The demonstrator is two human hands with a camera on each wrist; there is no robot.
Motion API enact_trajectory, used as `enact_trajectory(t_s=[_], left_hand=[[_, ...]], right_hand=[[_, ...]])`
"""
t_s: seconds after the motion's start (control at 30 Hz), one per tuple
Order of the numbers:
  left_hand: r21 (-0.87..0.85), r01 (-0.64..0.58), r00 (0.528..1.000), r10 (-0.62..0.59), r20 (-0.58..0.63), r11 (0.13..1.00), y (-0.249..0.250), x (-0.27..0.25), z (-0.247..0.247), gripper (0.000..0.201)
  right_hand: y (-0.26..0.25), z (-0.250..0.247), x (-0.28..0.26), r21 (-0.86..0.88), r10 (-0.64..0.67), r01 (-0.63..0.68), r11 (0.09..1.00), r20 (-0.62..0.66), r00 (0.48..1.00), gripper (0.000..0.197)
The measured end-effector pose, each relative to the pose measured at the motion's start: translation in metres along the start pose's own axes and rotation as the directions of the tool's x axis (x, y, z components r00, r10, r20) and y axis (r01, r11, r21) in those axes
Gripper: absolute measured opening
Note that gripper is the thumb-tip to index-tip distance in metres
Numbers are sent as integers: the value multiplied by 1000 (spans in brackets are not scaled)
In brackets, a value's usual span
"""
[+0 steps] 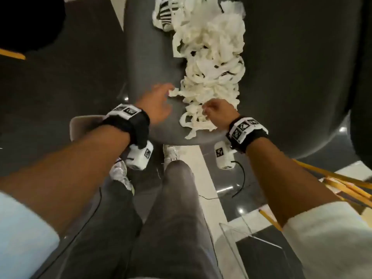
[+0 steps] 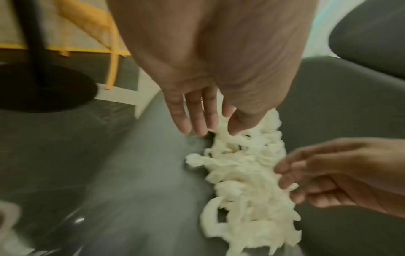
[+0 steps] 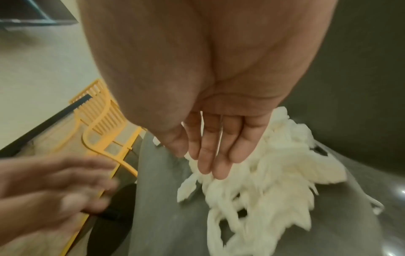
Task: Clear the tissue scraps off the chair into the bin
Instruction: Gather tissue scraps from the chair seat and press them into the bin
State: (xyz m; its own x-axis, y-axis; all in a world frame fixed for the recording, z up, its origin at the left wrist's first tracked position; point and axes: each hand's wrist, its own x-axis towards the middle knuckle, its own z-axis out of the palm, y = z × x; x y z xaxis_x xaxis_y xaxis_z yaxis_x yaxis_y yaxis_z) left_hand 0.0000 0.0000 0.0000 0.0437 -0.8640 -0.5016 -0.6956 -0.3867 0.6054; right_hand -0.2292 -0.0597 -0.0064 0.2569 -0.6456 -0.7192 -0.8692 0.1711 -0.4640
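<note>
A long heap of white tissue scraps (image 1: 211,77) runs down the middle of the grey chair seat (image 1: 149,57) toward its front edge. My left hand (image 1: 161,101) reaches in from the left with straight fingers, and its fingertips (image 2: 197,128) touch the heap's (image 2: 245,173) near left edge. My right hand (image 1: 213,109) comes in from the right; its fingers (image 3: 212,166) lie side by side on top of the scraps (image 3: 274,181). Neither hand has lifted any tissue. A pale rounded rim (image 1: 84,125), possibly the bin, shows left of the seat under my left wrist.
A black-and-white striped item (image 1: 163,17) lies among the scraps at the seat's far end. The dark backrest (image 1: 302,57) rises on the right. A yellow slatted chair (image 1: 342,184) and a clear plastic piece (image 1: 241,238) stand at the right, and a black round base (image 2: 43,90) at the left.
</note>
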Motion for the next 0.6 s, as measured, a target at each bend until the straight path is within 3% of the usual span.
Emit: enact_trajectory(t_s=[0.1,0.2,0.23,0.3,0.4,0.5,0.6], left_hand=[[78,-162,987,161,21,984,56,66,29,70],[235,-113,993,104,50,965,80,117,54,86],[262,-80,996,67,61,962,76,128,59,85],[256,-67,998,63,21,964,65,140,60,62],[8,-35,986,35,-165,999,39,138,46,29],[-216,70,936,-139,-324,974,11,119,18,21],[-324,119,878,-251,-407,939,-22,103,-1,25]], right_hand=[[8,-26,22,86,4,2,996,-76,997,37],[17,-38,39,122,-4,14,992,-87,996,36],[20,-39,45,109,-16,26,994,-93,995,37],[23,-42,54,92,-33,42,995,-101,994,38],[20,-47,64,48,-87,92,995,-101,991,27],[14,-51,69,37,-117,124,992,-145,982,22],[3,-55,67,-87,-176,162,983,-184,967,19]])
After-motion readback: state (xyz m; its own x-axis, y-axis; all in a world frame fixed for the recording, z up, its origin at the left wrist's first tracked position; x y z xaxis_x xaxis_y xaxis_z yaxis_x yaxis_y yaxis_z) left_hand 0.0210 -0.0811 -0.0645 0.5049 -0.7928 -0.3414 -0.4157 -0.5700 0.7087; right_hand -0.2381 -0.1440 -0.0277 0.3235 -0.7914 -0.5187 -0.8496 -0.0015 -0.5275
